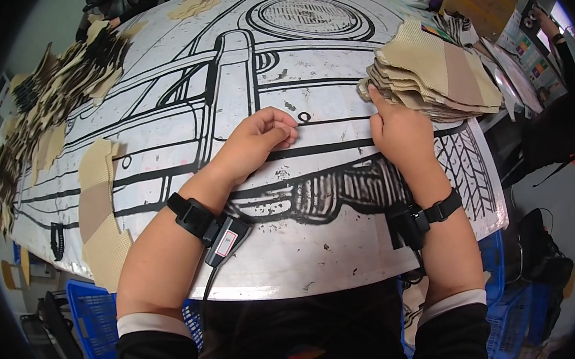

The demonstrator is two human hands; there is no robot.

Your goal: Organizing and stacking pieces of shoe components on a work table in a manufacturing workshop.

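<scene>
My left hand (263,140) hovers over the middle of the table, its fingers curled in with the thumb against them and nothing visible between. On the right, my right hand (399,127) stretches its index finger to the near left corner of a stack of beige mesh-textured fabric pieces (441,73). The thumb stays apart from that finger, and the remaining fingers are folded and partly hidden. Each top piece carries a brownish band. At the left of my left forearm lies a separate beige piece (100,198) with a similar band, untouched, overhanging the table's near edge.
A white table cover (281,260) bears a black line drawing of a vehicle front. Many cut pieces (72,88) are heaped along the left side. Blue crates (91,312) stand below the near edge. One person (112,4) is at the far left, another (563,113) at the right.
</scene>
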